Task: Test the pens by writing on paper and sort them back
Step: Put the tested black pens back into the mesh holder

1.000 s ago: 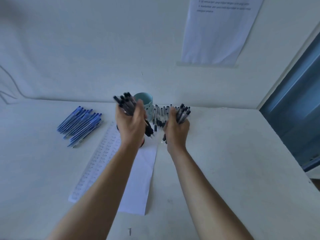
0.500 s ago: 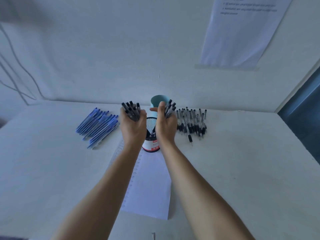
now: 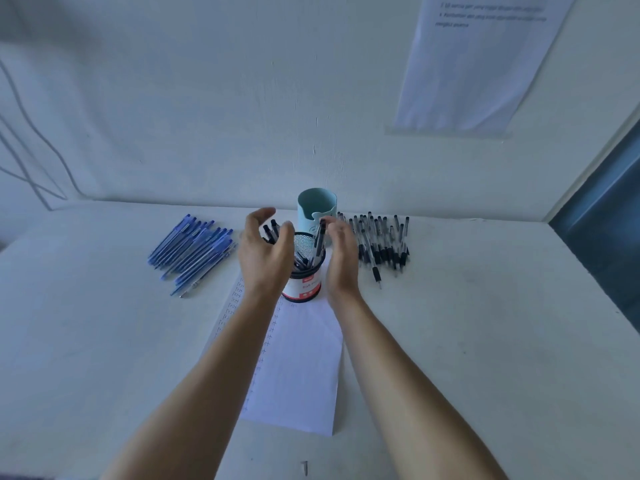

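Pens with black ends [image 3: 302, 263] stand bunched in a mesh cup [image 3: 304, 289] at the middle of a white worktop [image 3: 485, 341]. The cup rests on the far end of a long strip of paper [image 3: 301, 368], whose left edge carries a column of small test marks.

The left hand [image 3: 265, 251] hovers just left of the cup with its fingers spread and gently curved, gripping nothing. The right hand [image 3: 341, 252] is just right of the cup, fingers relaxed. Its fingertips are near the top of one leaning pen, though contact cannot be made out.

A teal cup [image 3: 317, 206], apparently empty, stands just beyond the mesh cup. To the right lie many loose black pens [image 3: 381, 244] in a rough row. Well to the left is a pile of blue pens [image 3: 194, 251].

The task looks partly done: one batch of black pens is sorted into the mesh cup, while the loose black pens and all the blue pens are not yet in a cup.
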Demonstrator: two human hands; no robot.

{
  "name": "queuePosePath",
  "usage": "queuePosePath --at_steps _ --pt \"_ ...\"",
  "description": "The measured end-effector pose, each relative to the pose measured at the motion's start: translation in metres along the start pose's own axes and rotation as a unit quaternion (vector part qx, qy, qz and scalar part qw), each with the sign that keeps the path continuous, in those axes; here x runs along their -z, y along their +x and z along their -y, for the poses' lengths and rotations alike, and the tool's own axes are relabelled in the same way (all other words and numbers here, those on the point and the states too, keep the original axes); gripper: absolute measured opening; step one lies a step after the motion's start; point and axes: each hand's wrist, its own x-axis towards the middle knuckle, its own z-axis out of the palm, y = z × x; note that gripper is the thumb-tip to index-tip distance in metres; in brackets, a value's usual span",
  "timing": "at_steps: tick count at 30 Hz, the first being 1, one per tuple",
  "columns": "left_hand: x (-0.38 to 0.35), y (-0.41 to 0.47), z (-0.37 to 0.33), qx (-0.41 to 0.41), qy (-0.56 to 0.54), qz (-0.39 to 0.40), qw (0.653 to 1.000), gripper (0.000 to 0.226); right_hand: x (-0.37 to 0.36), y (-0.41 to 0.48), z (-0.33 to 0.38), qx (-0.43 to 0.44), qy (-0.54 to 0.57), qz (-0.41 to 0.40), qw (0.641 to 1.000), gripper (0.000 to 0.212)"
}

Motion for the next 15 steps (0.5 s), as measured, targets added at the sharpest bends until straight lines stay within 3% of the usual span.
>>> queuePosePath --at_steps 5,9,12,15 --pt "-0.013 -0.007 -0.02 -0.154 0.085 -0.03 0.984 0.029 0.022 0.005 0.008 -0.007 -0.024 0.003 1.0 0.025" --pt "-0.041 -0.026 -0.034 -0.263 0.093 0.02 0.96 0.026 0.048 0.014 0.02 0.001 -0.011 -0.045 0.999 0.017" --pt "-0.07 -0.037 -0.037 -0.272 0.09 0.091 0.954 0.025 0.076 0.028 0.023 -0.025 -0.002 -0.115 0.993 0.015" --pt "-0.103 -0.041 -0.026 -0.232 0.122 0.164 0.951 0.027 0.107 0.046 0.017 -0.049 -0.108 -0.175 0.977 0.012"
